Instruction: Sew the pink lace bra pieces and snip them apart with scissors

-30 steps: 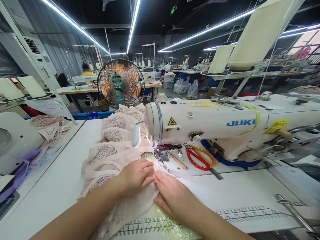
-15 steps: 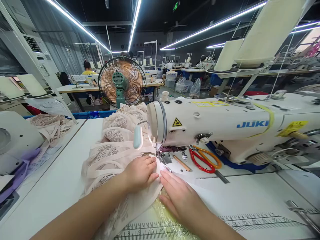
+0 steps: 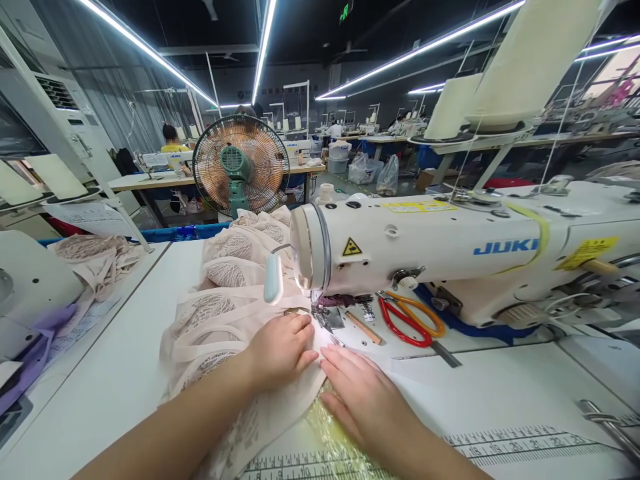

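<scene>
Pale beige lace fabric pieces [image 3: 220, 273], which look like bra parts, lie bunched on the left of the white JUKI sewing machine [image 3: 370, 240] and run under its needle area [image 3: 320, 310]. On the fabric just in front of the needle rests my left hand [image 3: 283, 347], palm down, fingers slightly bent and thumb out to the side. My right hand [image 3: 363, 393] lies flat at the fabric's right edge, its fingers stretched towards the needle and its thumb apart. Fingertips of both hands nearly meet. The hands partly cover the fabric, and the stitching point is hard to make out.
Red-and-orange-handled scissors [image 3: 407, 323] and a small wooden-handled tool [image 3: 364, 328] lie right of the needle. A printed ruler [image 3: 525, 443] runs along the front, with yellowish clear film [image 3: 330, 427] over it. Beyond stands a fan [image 3: 240, 167]; thread cones [image 3: 530, 67] rise at right.
The view has shifted slightly, moving the background a little leftward. Both hands keep nearly the same place on the fabric beside the needle.
</scene>
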`<state>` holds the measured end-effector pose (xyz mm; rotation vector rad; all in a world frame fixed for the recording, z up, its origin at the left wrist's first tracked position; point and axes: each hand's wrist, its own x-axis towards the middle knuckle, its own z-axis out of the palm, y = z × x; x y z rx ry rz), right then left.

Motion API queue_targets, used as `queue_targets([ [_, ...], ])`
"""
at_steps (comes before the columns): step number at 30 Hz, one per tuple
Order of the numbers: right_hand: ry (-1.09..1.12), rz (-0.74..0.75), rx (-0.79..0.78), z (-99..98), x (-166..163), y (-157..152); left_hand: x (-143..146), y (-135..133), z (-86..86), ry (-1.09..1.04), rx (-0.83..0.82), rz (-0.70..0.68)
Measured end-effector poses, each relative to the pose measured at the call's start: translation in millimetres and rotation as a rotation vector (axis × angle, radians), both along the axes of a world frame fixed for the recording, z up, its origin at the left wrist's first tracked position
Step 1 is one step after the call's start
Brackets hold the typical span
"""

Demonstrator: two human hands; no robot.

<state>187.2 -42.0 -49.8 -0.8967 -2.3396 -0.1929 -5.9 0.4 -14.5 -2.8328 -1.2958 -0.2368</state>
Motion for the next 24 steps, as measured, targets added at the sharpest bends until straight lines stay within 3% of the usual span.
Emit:
queue_targets([
  [24, 0.043, 0.026, -0.042, -1.6, 3.3, 1.7, -2.3, 2.7, -3.0, 0.0, -0.019, -0.002],
])
